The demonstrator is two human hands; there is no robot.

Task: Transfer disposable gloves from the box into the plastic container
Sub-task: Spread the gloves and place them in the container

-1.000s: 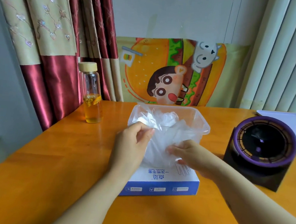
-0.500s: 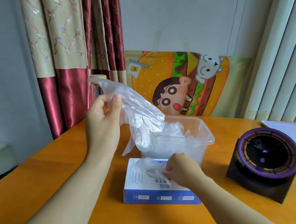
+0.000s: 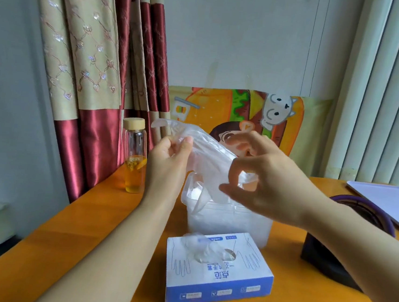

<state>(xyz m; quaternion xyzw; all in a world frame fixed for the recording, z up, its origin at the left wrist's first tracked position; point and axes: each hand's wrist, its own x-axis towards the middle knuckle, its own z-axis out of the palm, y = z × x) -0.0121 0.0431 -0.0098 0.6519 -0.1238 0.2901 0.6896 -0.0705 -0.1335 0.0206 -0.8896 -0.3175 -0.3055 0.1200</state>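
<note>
A thin clear disposable glove (image 3: 207, 156) hangs in the air above the clear plastic container (image 3: 254, 225). My left hand (image 3: 168, 162) pinches its upper left end. My right hand (image 3: 261, 178) is raised at the glove's right side, thumb and forefinger curled around its lower part. The container stands behind the blue and white glove box (image 3: 218, 272) and holds crumpled clear gloves. Another glove (image 3: 202, 247) pokes out of the box's top opening. Both hands are above the container, apart from the box.
The orange table (image 3: 68, 240) carries a glass bottle (image 3: 134, 159) with yellow liquid at the left, by red and beige curtains. A dark device with a purple ring (image 3: 345, 247) stands right of the container. A white tray (image 3: 388, 205) lies far right. A cartoon poster leans behind.
My right hand left the glove box and rose to the hanging glove. My left hand stayed raised with the glove, which now stretches between both hands.
</note>
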